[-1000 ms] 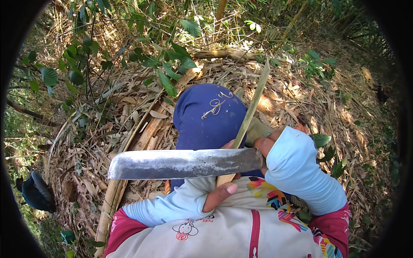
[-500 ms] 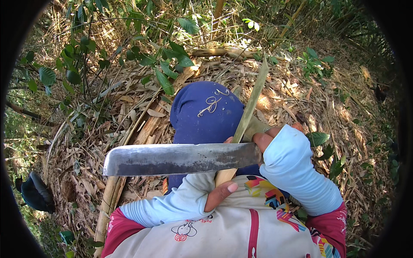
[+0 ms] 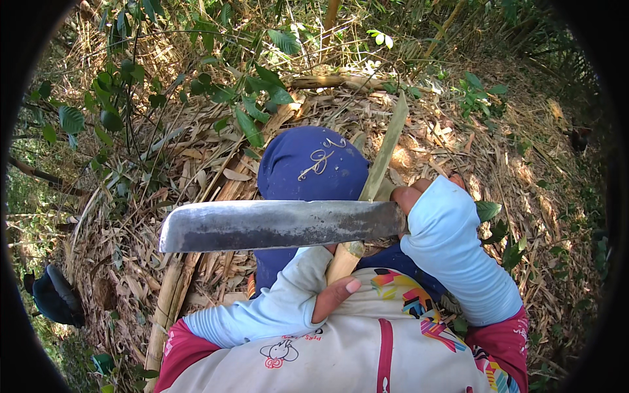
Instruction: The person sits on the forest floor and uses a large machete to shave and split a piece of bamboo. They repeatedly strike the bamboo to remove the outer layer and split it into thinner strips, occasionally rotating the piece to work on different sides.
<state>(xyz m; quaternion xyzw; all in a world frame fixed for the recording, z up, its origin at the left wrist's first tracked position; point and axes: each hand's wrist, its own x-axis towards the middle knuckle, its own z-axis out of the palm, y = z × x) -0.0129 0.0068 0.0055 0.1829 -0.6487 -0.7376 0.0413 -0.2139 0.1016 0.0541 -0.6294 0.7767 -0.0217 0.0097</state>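
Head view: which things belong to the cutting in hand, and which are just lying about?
In hand:
- big knife, gripped by the right hand
- bamboo strip, its lower end held by the left hand

Lying about:
- dry leaf litter
- bamboo poles on the ground
- green saplings
- dark object, far left

Machete blade (image 3: pixel 275 224): dull grey metal, matt, blotched dark, paler along the lower edge. Bamboo strip (image 3: pixel 383 154): green skin, smooth, slightly waxy; its lower end (image 3: pixel 344 260) is pale bare wood. Sleeves (image 3: pixel 458 249): light blue knit cloth, matt. Cap (image 3: pixel 311 164): navy fabric, pale stitching, possibly embroidery. Ground litter (image 3: pixel 196 170): dry, papery bamboo leaves and rough husks.
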